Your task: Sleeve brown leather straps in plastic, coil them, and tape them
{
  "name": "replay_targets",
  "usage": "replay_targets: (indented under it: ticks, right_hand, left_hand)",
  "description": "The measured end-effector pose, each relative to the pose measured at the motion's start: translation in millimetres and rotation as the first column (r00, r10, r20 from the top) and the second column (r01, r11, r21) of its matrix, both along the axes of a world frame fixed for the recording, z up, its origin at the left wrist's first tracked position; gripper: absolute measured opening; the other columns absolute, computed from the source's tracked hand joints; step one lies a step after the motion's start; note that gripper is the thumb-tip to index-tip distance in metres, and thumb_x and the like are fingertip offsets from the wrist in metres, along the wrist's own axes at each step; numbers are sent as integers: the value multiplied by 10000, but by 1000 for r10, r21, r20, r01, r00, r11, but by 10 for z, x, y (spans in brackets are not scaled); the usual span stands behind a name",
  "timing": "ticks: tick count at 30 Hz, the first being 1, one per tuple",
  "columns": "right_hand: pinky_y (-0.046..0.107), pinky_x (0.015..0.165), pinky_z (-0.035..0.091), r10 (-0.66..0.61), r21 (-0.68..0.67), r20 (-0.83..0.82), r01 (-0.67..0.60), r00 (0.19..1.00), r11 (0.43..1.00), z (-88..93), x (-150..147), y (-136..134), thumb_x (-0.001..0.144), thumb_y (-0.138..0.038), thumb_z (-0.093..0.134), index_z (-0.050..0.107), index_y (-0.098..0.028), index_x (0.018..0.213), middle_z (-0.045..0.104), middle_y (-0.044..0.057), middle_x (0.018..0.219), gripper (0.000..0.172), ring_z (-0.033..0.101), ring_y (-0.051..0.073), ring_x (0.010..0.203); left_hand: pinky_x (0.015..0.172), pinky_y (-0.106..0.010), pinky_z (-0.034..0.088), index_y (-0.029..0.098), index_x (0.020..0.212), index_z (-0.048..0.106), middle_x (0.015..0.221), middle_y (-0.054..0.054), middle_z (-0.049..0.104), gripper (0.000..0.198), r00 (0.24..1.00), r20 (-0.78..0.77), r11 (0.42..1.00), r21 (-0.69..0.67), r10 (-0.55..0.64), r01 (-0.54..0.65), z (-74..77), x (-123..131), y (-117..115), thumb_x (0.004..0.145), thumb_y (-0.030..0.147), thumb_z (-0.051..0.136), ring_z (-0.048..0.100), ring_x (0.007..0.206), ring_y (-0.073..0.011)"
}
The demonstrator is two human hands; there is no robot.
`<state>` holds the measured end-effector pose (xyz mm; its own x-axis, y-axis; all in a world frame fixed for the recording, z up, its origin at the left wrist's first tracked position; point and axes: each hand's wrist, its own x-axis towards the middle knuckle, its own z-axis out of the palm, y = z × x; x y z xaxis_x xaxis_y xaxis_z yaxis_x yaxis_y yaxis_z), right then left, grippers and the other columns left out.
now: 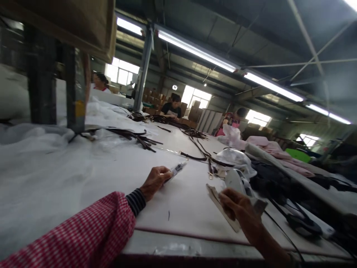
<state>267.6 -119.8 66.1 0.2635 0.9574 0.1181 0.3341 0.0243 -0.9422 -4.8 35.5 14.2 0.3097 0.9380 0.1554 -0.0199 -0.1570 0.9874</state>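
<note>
The left hand [154, 182], coming out of a red gingham sleeve [92, 227] with a striped cuff [135, 201], curls closed around a narrow pale strip [176, 169], too blurred to tell what it is, over the white-covered worktable [178, 219]. The right hand [237, 208] grips a flat tan panel [220, 204], which tilts across the near right of the table, below a crumpled clear plastic bag [235, 158]. Dark straps [198, 149] with small metal clasps [210, 175] lie in loose tangles farther along the table. Dark cloth [267, 176] and pink fabric [281, 156] are heaped to the right. Far ahead, a co-worker [173, 106] leans over the table near stacked cardboard boxes [152, 97]
</note>
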Motion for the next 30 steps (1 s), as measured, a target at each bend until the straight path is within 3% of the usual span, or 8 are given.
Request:
replay_targets:
  ticks: [4, 7, 12, 19, 25, 30]
  right_hand:
    - [232, 454, 248, 214, 78, -139, -205, 967, 976, -6, -804, 500, 820, -472, 754, 564, -182, 697, 513, -31, 600, 368, 376, 76, 481]
    - [218, 446, 246, 252, 95, -225, -236, 941, 967, -100, -1057, 815, 826, -441, 745, 576, -171, 727, 541, -27, 624, 334, 396, 65, 474]
    - [203, 411, 188, 177, 38, -288, -173, 941, 984, -266, -1114, 1054, 765, -422, 777, 578, -160, 709, 546, -29, 585, 333, 381, 50, 425]
    - [190, 409, 198, 170, 4, -338, -179, 926, 984, -321, -1110, 1086, 712, -483, 833, 581, -158, 719, 555, -29, 594, 412, 382, 41, 432]
    - [177, 394, 185, 183, -40, -385, -215, 904, 976, -336, -1067, 1091, 660, -521, 882, 547, -161, 699, 540, -38, 569, 494, 359, 29, 408]
    - [171, 376, 213, 211, 19, -381, -221, 900, 975, -354, -1076, 1072, 672, -503, 889, 561, -153, 686, 566, -33, 563, 480, 386, 32, 403]
  left_hand:
    - [629, -296, 325, 166, 780, 682, 643, 32, 525, 339, 998, -42, 993, 107, 50, -45, 39, -6, -55, 768, 504, 695, 470, 657, -170]
    - [779, -339, 381, 167, 749, 687, 776, -14, 616, 302, 993, -54, 977, 195, 101, -89, 80, -6, -62, 758, 469, 699, 550, 842, -235]
    - [840, -364, 400, 173, 767, 701, 850, -41, 663, 296, 985, -82, 962, 238, 154, -130, 66, 3, -23, 743, 467, 691, 580, 927, -270]
    - [823, -371, 406, 178, 771, 690, 868, -47, 657, 274, 978, -110, 956, 255, 177, -144, -11, 20, -3, 763, 452, 685, 584, 925, -272]
    - [801, -362, 388, 184, 732, 658, 844, -43, 630, 247, 979, -120, 954, 272, 163, -125, 40, 1, -54, 739, 429, 689, 556, 913, -266]
    - [696, -327, 374, 182, 717, 639, 711, 4, 581, 281, 989, -121, 980, 192, 84, -60, 38, -17, -62, 767, 456, 675, 512, 749, -205]
